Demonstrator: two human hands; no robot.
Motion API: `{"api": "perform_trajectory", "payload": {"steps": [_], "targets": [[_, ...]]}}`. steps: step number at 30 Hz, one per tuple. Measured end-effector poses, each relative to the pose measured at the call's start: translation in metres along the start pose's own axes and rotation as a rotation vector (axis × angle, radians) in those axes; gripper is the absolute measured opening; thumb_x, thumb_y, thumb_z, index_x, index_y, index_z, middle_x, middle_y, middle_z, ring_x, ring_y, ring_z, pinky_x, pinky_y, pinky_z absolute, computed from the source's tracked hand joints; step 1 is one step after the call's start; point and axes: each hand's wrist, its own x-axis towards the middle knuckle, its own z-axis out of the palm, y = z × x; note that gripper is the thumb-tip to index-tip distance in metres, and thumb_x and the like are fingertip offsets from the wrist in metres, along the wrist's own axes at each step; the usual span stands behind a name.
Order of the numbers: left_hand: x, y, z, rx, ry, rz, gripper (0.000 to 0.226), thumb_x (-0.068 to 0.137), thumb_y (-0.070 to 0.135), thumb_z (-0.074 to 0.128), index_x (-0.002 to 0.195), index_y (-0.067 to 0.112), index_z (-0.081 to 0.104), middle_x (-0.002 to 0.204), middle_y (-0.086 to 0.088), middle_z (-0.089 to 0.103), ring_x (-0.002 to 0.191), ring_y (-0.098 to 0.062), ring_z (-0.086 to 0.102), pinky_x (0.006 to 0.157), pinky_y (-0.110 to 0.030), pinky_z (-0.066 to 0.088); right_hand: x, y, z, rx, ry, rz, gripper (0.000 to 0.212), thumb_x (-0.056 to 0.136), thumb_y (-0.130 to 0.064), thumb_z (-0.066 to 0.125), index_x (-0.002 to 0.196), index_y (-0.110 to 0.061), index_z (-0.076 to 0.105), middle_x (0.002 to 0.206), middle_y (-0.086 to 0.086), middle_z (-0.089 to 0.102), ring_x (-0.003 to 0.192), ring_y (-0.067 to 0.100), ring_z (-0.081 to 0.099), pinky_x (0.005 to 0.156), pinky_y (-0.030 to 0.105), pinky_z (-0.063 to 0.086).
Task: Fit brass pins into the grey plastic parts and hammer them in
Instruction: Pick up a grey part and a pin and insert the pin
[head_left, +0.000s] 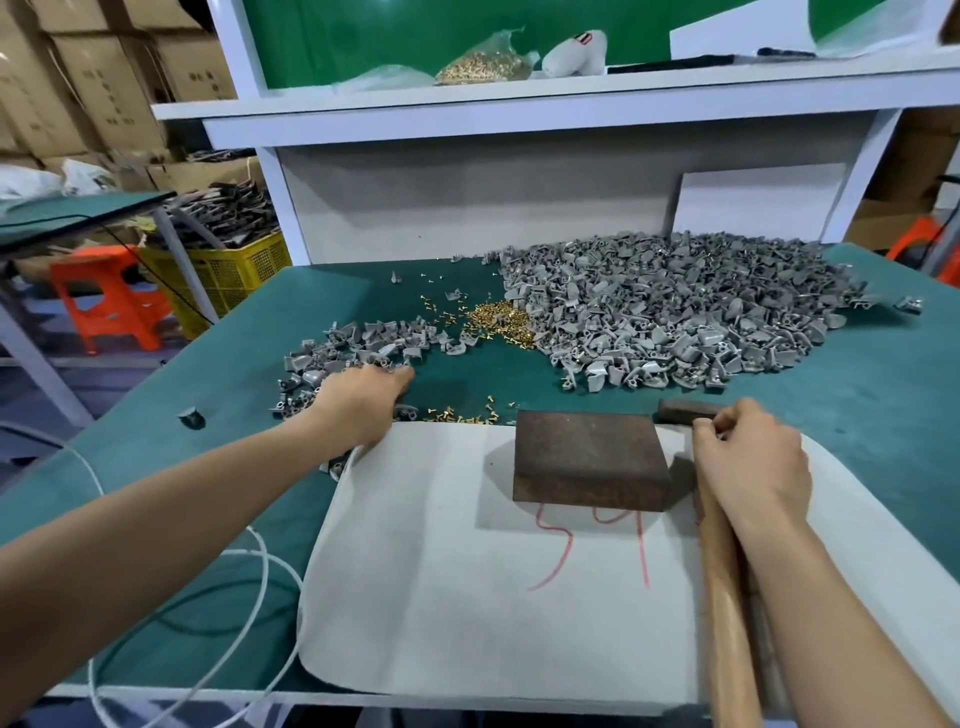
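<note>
On green bench mat (857, 395), front: white felt sheet (467, 571) with rusty metal block (587, 452) on its far part. Item: hammer (727, 597), handle wrapped by right hand (753, 462) just below the head, head just right of the block. Item: grey plastic parts (363, 338), small heap, left; left hand (363, 400) palm-down on it, grasp cannot be told. Item: large heap (675, 306), far right. Item: brass pins (498, 319), piled between the heaps.

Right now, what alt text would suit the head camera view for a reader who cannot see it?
A person's left hand reaches to a small heap of grey plastic parts on a green mat, while the right hand grips a wooden-handled hammer beside a rusty brown metal block on a white felt sheet. Brass pins and a larger grey heap lie behind.
</note>
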Motion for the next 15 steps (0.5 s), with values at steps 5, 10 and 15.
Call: {"api": "perform_trajectory", "payload": {"steps": [5, 10, 15], "targets": [[-0.001, 0.005, 0.004, 0.053, 0.013, -0.02, 0.044, 0.088, 0.004, 0.037, 0.131, 0.016, 0.031, 0.07, -0.002, 0.043, 0.064, -0.026, 0.048, 0.056, -0.035, 0.039, 0.001, 0.002, -0.001, 0.024, -0.025, 0.006, 0.01, 0.087, -0.023, 0.055, 0.088, -0.013, 0.057, 0.098, 0.02, 0.062, 0.092, 0.038, 0.056, 0.068, 0.035, 0.035], [-0.008, 0.006, 0.013, 0.095, 0.152, 0.018, 0.027, 0.09, 0.005, 0.038, 0.116, 0.012, 0.034, 0.06, -0.002, 0.041, 0.049, -0.025, 0.04, 0.049, -0.033, 0.035, 0.003, 0.003, 0.0, 0.047, -0.034, 0.013, 0.01, 0.086, -0.022, 0.056, 0.089, -0.013, 0.058, 0.097, 0.021, 0.063, 0.092, 0.038, 0.056, 0.068, 0.034, 0.035], [-0.009, -0.004, 0.018, 0.029, 0.272, 0.016, 0.014, 0.097, 0.017, 0.038, 0.11, 0.012, 0.034, 0.05, 0.002, 0.037, 0.041, -0.021, 0.034, 0.043, -0.029, 0.022, 0.004, 0.005, 0.001, 0.061, -0.036, 0.033, 0.009, 0.086, -0.023, 0.056, 0.09, -0.015, 0.058, 0.096, 0.02, 0.064, 0.091, 0.037, 0.056, 0.067, 0.033, 0.035]]}}
